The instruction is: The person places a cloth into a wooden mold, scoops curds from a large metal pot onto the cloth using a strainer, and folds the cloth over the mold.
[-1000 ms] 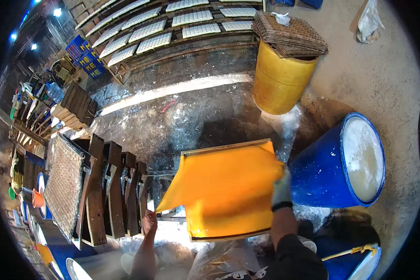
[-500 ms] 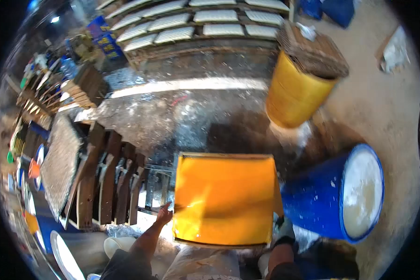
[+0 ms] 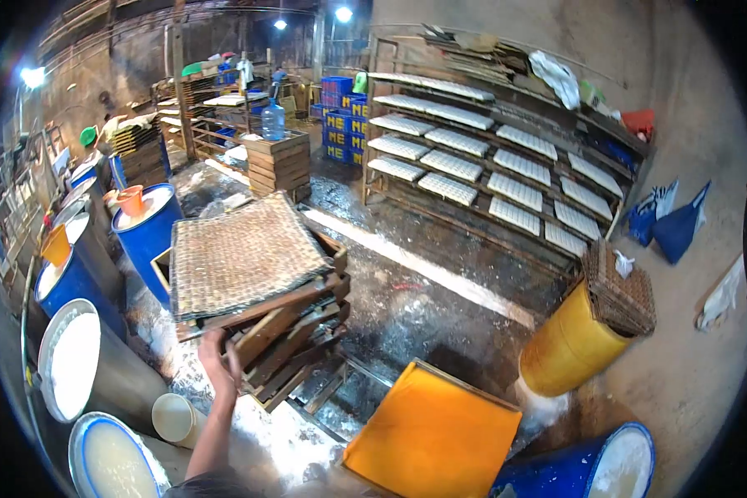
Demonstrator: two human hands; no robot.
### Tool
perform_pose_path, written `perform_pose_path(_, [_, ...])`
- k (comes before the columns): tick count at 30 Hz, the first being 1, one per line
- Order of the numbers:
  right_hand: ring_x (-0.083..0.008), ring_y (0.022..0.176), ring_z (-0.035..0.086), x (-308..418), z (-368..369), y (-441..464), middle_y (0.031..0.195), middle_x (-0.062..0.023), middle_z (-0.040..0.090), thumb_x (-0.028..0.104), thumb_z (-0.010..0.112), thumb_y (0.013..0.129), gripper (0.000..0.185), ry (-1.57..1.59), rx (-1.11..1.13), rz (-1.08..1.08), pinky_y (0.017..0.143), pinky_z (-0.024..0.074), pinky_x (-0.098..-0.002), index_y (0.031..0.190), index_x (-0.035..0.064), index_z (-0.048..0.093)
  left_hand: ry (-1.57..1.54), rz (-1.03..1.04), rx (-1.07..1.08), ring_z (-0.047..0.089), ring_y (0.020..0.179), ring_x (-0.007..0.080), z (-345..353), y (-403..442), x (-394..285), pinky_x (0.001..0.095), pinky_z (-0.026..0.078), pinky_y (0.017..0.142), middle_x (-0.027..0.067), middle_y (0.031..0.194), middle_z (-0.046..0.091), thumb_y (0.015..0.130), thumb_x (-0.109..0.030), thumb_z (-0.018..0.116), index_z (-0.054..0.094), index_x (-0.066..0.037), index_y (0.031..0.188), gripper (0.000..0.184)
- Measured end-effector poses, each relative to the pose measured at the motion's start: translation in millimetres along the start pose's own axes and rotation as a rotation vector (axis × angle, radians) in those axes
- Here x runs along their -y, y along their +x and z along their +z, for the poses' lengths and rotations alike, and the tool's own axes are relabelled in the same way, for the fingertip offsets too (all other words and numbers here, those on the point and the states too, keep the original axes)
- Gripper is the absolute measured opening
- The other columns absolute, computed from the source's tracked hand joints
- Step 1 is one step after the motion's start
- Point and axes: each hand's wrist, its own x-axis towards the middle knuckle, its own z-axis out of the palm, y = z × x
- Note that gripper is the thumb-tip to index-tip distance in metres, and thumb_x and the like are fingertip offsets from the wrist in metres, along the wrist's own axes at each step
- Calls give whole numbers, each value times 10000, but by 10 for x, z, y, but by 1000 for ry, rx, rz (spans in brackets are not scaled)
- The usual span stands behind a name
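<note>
In the head view, the person's left hand (image 3: 222, 365) was partly open, fingers and thumb apart, at the near edge of a stack of wooden frames (image 3: 295, 349); whether it gripped the edge could not be told. A woven mat (image 3: 245, 253) lay on top of the stack. To the right, an orange cloth (image 3: 440, 427) covered a frame, near a blue barrel (image 3: 556, 475). The right hand was out of view, its grip unknown.
</note>
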Motion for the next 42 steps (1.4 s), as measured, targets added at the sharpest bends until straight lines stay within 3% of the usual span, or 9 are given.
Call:
perform_pose_path(3, [-188,600,529,-161,453,-255,723,-15,545,293,563,965,193,-35,98,-51,527,435,-367,843,143,561,223,-499,-115,444,1256,396,-135,274,1233,480,330,1065,264,1338,492,965,-320,600,436,52,1379,580])
perform_pose_path(6, [-196,593,535,-463,1086,-567,728,-21,556,296,559,970,190,-81,300,-58,513,434,-380,871,135,568,-486,-1081,348,645,878,323,-137,517,2099,437,497,822,209,987,676,977,-444,572,581,75,1044,524])
perform_pose_path(12, [-207,664,639,-1052,2421,-2618,820,-49,640,234,590,972,151,-393,828,-147,572,537,-372,1076,125,594,327,-419,164,669,724,334,-215,525,2066,432,512,711,169,758,689,921,-464,599,657,9,837,484])
perform_pose_path(21, [-248,916,705,-1508,3251,-4940,1084,-98,705,412,522,1022,407,-596,1432,56,817,569,-438,1297,116,578,-651,-769,327,396,563,59,-495,230,809,278,314,502,-51,561,468,929,-387,696,560,-65,603,478])
perform_pose_path(26, [-217,970,686,-1391,3415,-5035,1120,-98,702,258,602,981,341,-475,1300,111,891,539,-380,1249,48,618,-1117,-714,1103,610,747,152,-1146,-283,-92,294,489,665,72,870,676,910,-65,674,642,15,827,119])
perform_pose_path(30, [-196,921,662,-1036,3032,-4484,1044,-60,707,174,701,900,295,-498,1203,-25,820,530,-336,1171,60,674,-45,84,166,625,914,367,-1192,462,588,411,501,806,221,1044,653,856,-36,642,610,21,1177,328])
perform_pose_path(32, [-181,927,651,-1058,2846,-4050,1041,-56,705,188,705,902,295,-455,1170,-19,824,525,-336,1163,54,675,98,-164,203,618,991,399,-1016,327,1435,435,480,901,240,1113,647,907,-229,678,580,59,1237,448])
perform_pose_path(34, [-140,932,616,-958,2507,-3684,1040,-40,692,210,702,911,294,-477,1132,-133,842,498,-326,1148,39,676,-515,-1078,799,504,570,98,-1080,85,1633,268,404,513,-13,682,546,946,-335,678,617,-73,928,270])
perform_pose_path(42, [-123,991,559,-706,1170,-2364,1085,-25,650,246,680,914,364,-369,931,-416,901,446,-303,1191,13,647,-906,-1026,972,329,404,48,-361,-1217,-86,237,222,365,-75,545,402,997,-279,623,442,-149,729,348])
